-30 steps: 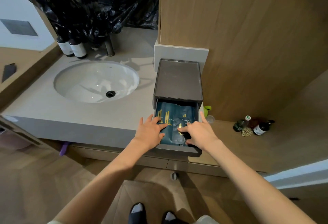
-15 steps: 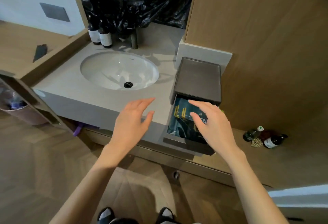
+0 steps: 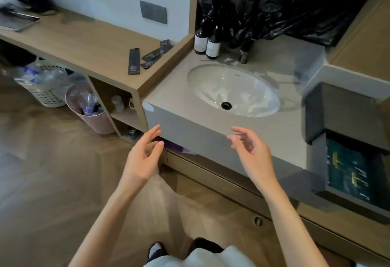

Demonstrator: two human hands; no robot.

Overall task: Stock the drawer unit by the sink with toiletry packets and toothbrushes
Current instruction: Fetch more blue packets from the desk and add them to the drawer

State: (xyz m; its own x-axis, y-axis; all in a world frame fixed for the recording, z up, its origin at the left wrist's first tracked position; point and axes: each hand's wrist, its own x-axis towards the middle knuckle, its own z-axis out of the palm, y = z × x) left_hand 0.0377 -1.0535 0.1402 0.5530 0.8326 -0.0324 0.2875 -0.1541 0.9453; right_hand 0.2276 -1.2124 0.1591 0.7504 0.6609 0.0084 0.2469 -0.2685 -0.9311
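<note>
A person's left hand and right hand hang in front of the near edge of the grey stone desk, fingers loosely spread and grasping nothing; a second ago both were pressing on the teal packets in the drawer, and the view has since swung left. The dark, boxy drawer unit stands at the desk's right edge, beside the glossy white oval sink; its drawer is still pulled out, lined with flat, gold-printed sachets. That batch looks settled, so the next supply is probably the slim black packets scattered at the right end of the matt wooden desk, near the corner where it meets the stone; whether they hold toothbrushes cannot be told. Two dark labelled bottles stand at the stone desk's far edge, under crumpled, shiny black plastic sheeting.
</note>
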